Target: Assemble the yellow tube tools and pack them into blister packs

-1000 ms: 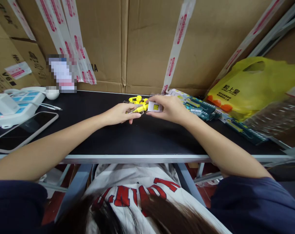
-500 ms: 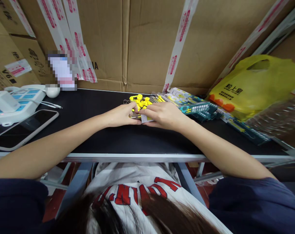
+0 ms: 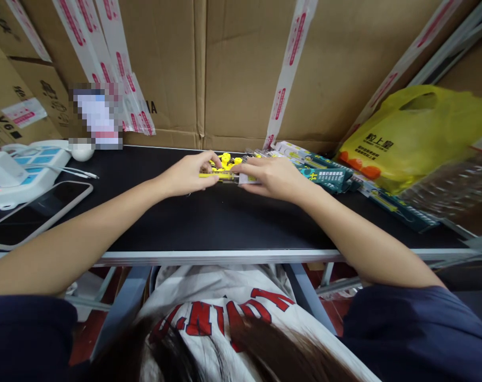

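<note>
My left hand point(image 3: 187, 175) and my right hand point(image 3: 270, 176) meet over the far middle of the black table point(image 3: 209, 223). Between them they pinch a thin clear packet with a yellow tool inside point(image 3: 219, 175) and a white label at its right end. My left fingers close on the packet's left end, my right fingers on the labelled end. Just behind lies a small heap of loose yellow pieces point(image 3: 226, 159). A stack of green and white packaged items point(image 3: 324, 178) lies right of my right hand.
Taped cardboard boxes point(image 3: 233, 69) wall the back. A yellow plastic bag point(image 3: 415, 132) and a clear bag sit at the right. A white power strip point(image 3: 22, 170), cables and a phone point(image 3: 37, 204) lie at the left. The table's metal front edge point(image 3: 225, 258) runs below.
Both hands pressed down near the table half a second ago, then moved slightly away from me; the packet is now stretched level between them.
</note>
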The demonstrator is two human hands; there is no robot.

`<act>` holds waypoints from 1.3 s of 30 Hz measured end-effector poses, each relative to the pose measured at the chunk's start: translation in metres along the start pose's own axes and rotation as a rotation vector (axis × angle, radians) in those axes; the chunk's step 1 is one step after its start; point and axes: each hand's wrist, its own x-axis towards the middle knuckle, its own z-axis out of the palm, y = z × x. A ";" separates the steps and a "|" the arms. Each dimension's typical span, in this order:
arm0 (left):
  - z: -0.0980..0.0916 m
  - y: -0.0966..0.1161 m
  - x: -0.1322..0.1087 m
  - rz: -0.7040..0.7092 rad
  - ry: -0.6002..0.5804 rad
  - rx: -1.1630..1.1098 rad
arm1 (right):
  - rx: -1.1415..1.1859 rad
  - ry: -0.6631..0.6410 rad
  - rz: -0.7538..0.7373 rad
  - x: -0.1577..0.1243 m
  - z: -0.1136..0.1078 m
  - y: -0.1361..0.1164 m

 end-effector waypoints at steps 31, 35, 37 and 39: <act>0.010 0.006 0.002 -0.111 0.121 -0.287 | 0.264 -0.035 0.103 0.002 0.004 -0.008; 0.016 0.012 -0.001 -0.097 0.043 -0.272 | 0.276 -0.034 0.055 0.003 0.006 -0.016; 0.016 0.012 -0.002 -0.095 0.021 -0.233 | 0.290 -0.031 0.037 0.003 0.007 -0.017; 0.016 0.012 -0.002 -0.091 0.003 -0.166 | 0.291 -0.034 0.038 0.002 0.008 -0.017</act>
